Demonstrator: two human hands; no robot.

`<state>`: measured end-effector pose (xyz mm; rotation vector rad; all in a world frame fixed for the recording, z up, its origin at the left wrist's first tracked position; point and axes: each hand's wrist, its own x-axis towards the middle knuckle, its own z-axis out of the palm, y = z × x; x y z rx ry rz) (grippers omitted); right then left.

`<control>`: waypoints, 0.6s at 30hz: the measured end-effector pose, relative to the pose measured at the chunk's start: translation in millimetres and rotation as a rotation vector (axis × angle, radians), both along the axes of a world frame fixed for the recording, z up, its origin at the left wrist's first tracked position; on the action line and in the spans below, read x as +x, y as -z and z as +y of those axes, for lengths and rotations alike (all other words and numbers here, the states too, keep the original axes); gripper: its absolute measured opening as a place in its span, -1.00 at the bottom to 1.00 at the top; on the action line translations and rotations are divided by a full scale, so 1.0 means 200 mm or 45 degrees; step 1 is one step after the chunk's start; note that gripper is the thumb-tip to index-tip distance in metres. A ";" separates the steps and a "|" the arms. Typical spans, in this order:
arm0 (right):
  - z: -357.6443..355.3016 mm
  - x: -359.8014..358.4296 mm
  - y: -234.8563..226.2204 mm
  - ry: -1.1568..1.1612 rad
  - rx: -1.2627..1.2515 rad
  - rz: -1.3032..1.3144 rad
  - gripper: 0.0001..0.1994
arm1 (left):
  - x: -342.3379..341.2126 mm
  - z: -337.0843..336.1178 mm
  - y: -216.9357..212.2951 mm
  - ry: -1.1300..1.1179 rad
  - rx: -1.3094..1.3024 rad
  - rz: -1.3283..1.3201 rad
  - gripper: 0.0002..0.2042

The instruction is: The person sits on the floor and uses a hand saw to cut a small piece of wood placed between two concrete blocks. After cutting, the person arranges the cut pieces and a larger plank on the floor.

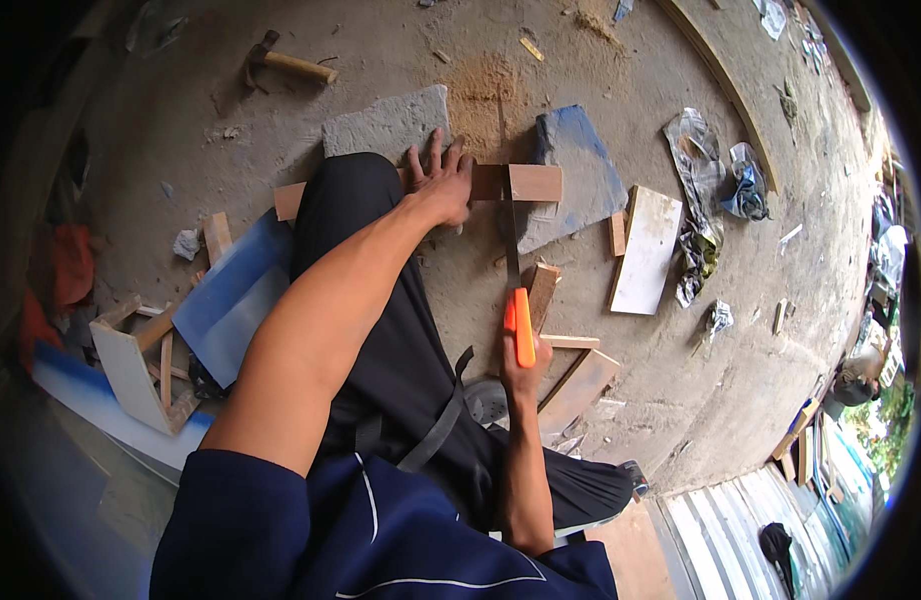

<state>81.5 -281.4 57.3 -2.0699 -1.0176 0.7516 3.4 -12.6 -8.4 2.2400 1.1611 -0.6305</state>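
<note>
A wooden plank (489,182) lies crosswise in front of me, between a grey concrete block (386,120) and a slab with blue paint (581,185). Its right end reaches over the slab's edge. My left hand (445,190) presses on the plank with fingers stretched out toward the block. My right hand (523,375) is closed round the orange handle of a handsaw (513,245). The saw blade crosses the plank close to its right end, right of my left hand. My bent left knee covers part of the plank, whose left end shows beyond it.
Sawdust (483,80) lies on the floor past the plank. A hammer (289,66) rests at the far left. Wood offcuts (579,392) and a white board (647,250) lie to the right, near crumpled plastic (696,150). A wooden frame piece (131,365) is at left.
</note>
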 end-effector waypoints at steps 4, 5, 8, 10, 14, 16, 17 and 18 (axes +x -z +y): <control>-0.29 -0.04 -0.04 0.005 -0.043 -0.036 -0.93 | 0.00 0.02 0.02 -0.018 0.046 -0.080 -0.17; -0.29 -0.05 -0.06 0.030 -0.081 0.008 -0.92 | 0.00 0.02 0.03 -0.021 0.077 -0.122 -0.16; -0.04 -0.01 0.03 -0.038 0.022 -0.028 -0.94 | 0.00 0.01 0.04 0.007 0.058 -0.035 -0.16; 0.09 0.00 0.01 0.009 0.054 0.006 -0.95 | 0.01 0.01 0.02 0.011 0.048 -0.035 -0.16; 0.01 -0.03 -0.05 -0.007 -0.018 0.009 -0.94 | 0.00 0.02 -0.02 0.000 -0.004 0.000 -0.16; -0.20 -0.07 -0.06 0.020 0.033 0.049 -0.94 | 0.00 0.04 -0.01 -0.007 0.047 -0.031 -0.16; -0.27 -0.09 -0.09 0.036 0.039 0.078 -0.93 | -0.02 0.00 0.00 -0.010 0.053 -0.038 -0.16; -0.29 -0.09 -0.06 0.001 0.042 0.045 -0.93 | -0.02 0.00 0.01 -0.007 0.070 -0.009 -0.16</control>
